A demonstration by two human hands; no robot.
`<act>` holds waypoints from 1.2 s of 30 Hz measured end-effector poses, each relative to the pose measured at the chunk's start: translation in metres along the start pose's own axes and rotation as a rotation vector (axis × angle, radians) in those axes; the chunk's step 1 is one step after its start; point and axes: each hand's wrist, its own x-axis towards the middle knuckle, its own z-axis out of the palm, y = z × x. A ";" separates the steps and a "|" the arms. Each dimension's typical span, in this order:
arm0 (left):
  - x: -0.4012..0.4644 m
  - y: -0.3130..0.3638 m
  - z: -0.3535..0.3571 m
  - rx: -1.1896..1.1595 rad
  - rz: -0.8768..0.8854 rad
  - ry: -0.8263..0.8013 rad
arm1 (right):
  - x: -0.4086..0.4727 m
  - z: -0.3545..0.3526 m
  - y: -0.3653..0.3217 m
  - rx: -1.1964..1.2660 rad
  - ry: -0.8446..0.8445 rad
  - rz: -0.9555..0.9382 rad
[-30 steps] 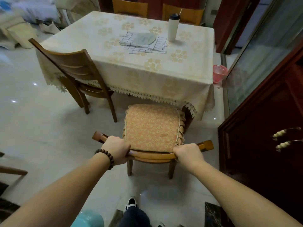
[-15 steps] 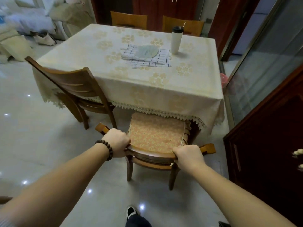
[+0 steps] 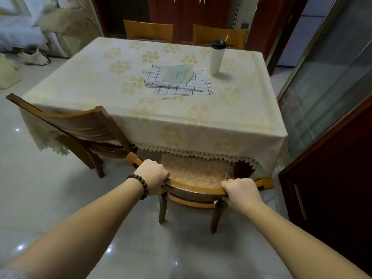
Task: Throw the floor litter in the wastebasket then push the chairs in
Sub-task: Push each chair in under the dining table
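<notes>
Both hands are on the curved top rail of the near chair (image 3: 193,191). The left hand (image 3: 153,179), a bead bracelet (image 3: 141,185) at its wrist, has its fingers curled round the rail's left part; the right hand (image 3: 240,191) grips the right part the same way. The chair's cushioned seat (image 3: 196,172) sits partly under the lace edge of the tablecloth (image 3: 181,125) on the bench. A second chair (image 3: 80,129) stands angled at the bench's near-left corner. On the bench, a white tumbler (image 3: 217,58) stands just right of a checked cloth (image 3: 179,83).
</notes>
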 end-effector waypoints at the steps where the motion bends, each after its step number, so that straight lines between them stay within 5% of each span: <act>1: 0.005 -0.003 0.000 0.001 0.005 0.002 | 0.005 -0.002 0.003 -0.002 -0.001 0.002; 20: 0.133 -0.048 -0.020 -0.070 -0.037 0.009 | 0.129 -0.017 0.098 -0.056 -0.030 -0.050; 29: 0.166 -0.062 -0.002 -0.182 -0.121 0.202 | 0.167 0.001 0.115 -0.094 0.127 0.045; 33: 0.159 -0.047 0.021 -0.253 -0.268 0.382 | 0.158 0.025 0.110 -0.048 0.242 0.169; 36: 0.150 -0.036 0.026 -0.350 -0.449 0.371 | 0.154 0.026 0.097 0.001 0.229 0.194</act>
